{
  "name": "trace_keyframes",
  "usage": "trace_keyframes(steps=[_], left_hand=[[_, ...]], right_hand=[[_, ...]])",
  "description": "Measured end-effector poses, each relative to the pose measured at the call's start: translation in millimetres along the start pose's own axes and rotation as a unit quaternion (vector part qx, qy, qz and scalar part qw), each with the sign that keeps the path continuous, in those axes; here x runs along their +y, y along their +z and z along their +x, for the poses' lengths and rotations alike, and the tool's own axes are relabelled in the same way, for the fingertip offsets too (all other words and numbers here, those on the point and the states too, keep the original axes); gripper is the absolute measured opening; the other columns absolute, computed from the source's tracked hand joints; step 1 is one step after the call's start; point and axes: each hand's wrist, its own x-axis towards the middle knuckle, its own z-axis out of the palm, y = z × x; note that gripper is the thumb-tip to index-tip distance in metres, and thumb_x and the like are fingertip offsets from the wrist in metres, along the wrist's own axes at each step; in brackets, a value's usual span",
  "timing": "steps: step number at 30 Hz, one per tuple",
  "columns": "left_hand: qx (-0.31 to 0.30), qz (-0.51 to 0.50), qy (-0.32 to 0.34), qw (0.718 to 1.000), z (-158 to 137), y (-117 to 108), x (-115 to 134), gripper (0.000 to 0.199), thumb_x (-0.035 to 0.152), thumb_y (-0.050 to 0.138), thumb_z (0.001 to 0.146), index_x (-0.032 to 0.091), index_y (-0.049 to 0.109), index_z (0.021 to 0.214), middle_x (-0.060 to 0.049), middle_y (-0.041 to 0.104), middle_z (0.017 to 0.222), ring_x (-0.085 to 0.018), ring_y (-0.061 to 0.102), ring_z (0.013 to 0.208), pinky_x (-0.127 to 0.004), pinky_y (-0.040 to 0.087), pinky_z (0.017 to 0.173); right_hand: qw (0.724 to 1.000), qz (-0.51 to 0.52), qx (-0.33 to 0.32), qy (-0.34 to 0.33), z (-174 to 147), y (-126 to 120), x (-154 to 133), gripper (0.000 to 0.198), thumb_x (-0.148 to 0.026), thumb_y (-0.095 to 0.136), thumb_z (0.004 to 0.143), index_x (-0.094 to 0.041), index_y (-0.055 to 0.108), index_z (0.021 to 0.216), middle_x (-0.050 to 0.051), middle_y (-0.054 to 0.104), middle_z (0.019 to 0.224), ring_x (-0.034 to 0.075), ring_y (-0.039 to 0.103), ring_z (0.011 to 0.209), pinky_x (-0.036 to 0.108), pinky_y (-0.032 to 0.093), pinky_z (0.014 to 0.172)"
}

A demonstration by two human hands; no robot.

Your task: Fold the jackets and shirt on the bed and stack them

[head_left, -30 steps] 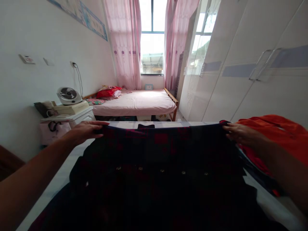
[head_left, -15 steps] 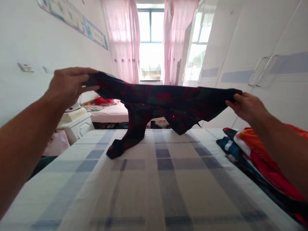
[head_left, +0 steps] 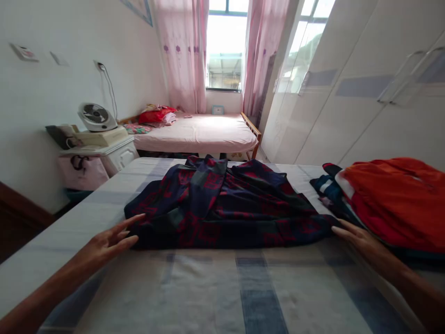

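A dark navy garment with red and green patterning [head_left: 243,218], which looks like a shirt, lies loosely spread on the bed in front of me. Its near edge runs straight across, while the far part is rumpled and folded over. At its left end rests my left hand [head_left: 113,239], fingers apart, the tips touching the cloth. My right hand [head_left: 356,236] is at the opposite corner, its fingers stretched out against the fabric and partly hidden by the angle. Under the garment is a white bed sheet with blue-grey checks [head_left: 208,292].
On the right lies a stack of folded clothes [head_left: 399,199], orange on top. Beyond the bed's far edge stands a pink-sheeted bed [head_left: 208,130]. A small fan [head_left: 97,116] sits on a white cabinet [head_left: 121,155] at left. A wardrobe [head_left: 347,106] lines the right wall.
The garment, held stretched up in the air by both hands before, has come down onto the bed. Both hands have lowered with it and loosened, and my view has tilted downward.
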Motion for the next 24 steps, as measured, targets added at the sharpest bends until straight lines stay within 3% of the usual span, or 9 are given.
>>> trace_keyframes(steps=[3,6,8,10,14,16,20,24], left_hand=[[-0.008,0.032,0.085,0.996,4,3,10,0.065,0.055,0.067,0.059,0.028,0.063,0.118,0.000,0.067,0.114,-0.029,0.058,0.111,-0.033,0.044,0.096],[0.077,0.069,0.149,0.983,-2,-4,11,0.057,0.058,0.062,0.063,0.030,0.066,0.113,0.002,0.068,0.112,-0.027,0.061,0.108,-0.034,0.042,0.099],[0.096,0.077,0.172,0.977,-9,-13,2,0.055,0.058,0.062,0.064,0.033,0.066,0.113,0.005,0.067,0.113,-0.026,0.061,0.108,-0.035,0.041,0.100],[0.045,0.088,0.175,0.980,-15,-21,-17,0.052,0.058,0.061,0.065,0.036,0.065,0.112,0.006,0.066,0.115,-0.026,0.061,0.109,-0.038,0.041,0.100],[-0.116,0.142,0.152,0.971,-7,-28,-56,0.046,0.058,0.056,0.069,0.039,0.066,0.110,0.006,0.066,0.115,-0.028,0.059,0.111,-0.039,0.045,0.095],[-0.113,0.165,0.135,0.970,6,-30,-57,0.048,0.059,0.054,0.071,0.039,0.065,0.112,0.006,0.068,0.111,-0.028,0.060,0.108,-0.037,0.049,0.091],[-0.026,0.236,0.148,0.960,42,-24,-9,0.056,0.064,0.046,0.070,0.029,0.066,0.110,0.000,0.070,0.108,-0.029,0.064,0.099,-0.038,0.049,0.089],[0.023,0.286,0.252,0.924,83,11,46,0.058,0.055,0.038,0.078,0.019,0.061,0.117,-0.008,0.058,0.126,-0.026,0.055,0.114,-0.039,0.038,0.101]], right_hand=[[0.997,0.029,-0.072,-0.017,1,5,-19,0.037,-0.051,0.062,0.070,-0.030,0.067,0.100,0.003,0.066,0.114,0.028,0.053,0.116,0.032,0.036,0.103],[0.994,0.104,-0.025,-0.026,-3,2,-29,0.040,-0.049,0.061,0.071,-0.026,0.065,0.103,0.003,0.067,0.109,0.028,0.054,0.113,0.032,0.037,0.102],[0.989,0.140,-0.006,-0.050,-10,-6,-25,0.043,-0.048,0.061,0.072,-0.025,0.063,0.109,0.002,0.066,0.111,0.027,0.053,0.115,0.033,0.037,0.102],[0.991,0.114,-0.050,-0.052,-18,-17,-14,0.044,-0.046,0.062,0.072,-0.024,0.062,0.110,0.002,0.067,0.110,0.029,0.055,0.111,0.035,0.040,0.099],[0.978,-0.006,-0.202,-0.047,-24,-34,10,0.037,-0.040,0.061,0.071,-0.020,0.069,0.100,0.005,0.070,0.103,0.031,0.060,0.102,0.034,0.047,0.088],[0.981,-0.040,-0.176,-0.064,-17,-39,10,0.039,-0.042,0.056,0.075,-0.020,0.067,0.105,0.006,0.067,0.111,0.029,0.058,0.107,0.032,0.046,0.090],[0.984,-0.159,-0.015,-0.081,21,-29,-21,0.044,-0.045,0.046,0.081,-0.018,0.064,0.110,0.009,0.065,0.115,0.027,0.058,0.108,0.033,0.044,0.092],[0.963,-0.252,0.022,-0.096,81,13,-63,0.042,-0.040,0.042,0.084,-0.017,0.063,0.112,0.010,0.065,0.114,0.024,0.060,0.105,0.030,0.044,0.087]])
